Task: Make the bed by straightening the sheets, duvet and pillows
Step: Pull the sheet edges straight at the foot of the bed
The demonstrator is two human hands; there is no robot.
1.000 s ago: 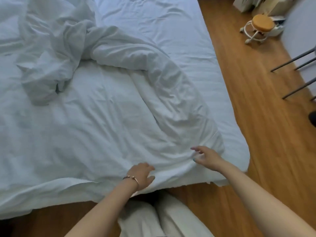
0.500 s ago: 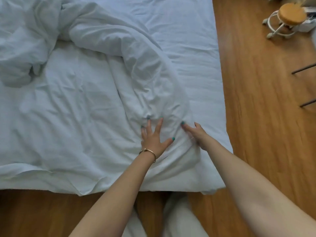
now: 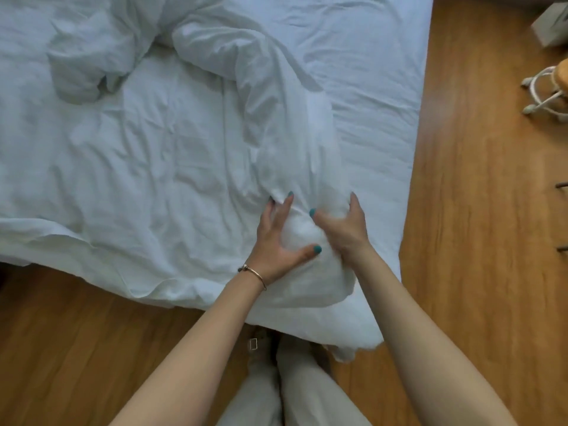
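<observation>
A crumpled white duvet (image 3: 190,155) lies across the bed, with a long thick fold running from the upper middle down to the near right corner. My left hand (image 3: 276,241), with a thin bracelet at the wrist, arches over a bulge in that fold, thumb spread wide and fingers digging into the fabric. Just to its right, my right hand (image 3: 344,226) is blurred and clutches the same bulge between thumb and fingers. The white sheet (image 3: 375,96) lies bare along the bed's right side. No pillow is in view.
Wooden floor (image 3: 479,241) runs along the bed's right side and foot. A small white-legged stool (image 3: 547,96) and a pale box (image 3: 553,29) stand at the far right. My legs and feet (image 3: 276,379) stand at the foot of the bed.
Both hands went from the duvet's near edge up onto the thick fold. They pressed flat half a second ago and now clutch a bulge of it. The view shifted right.
</observation>
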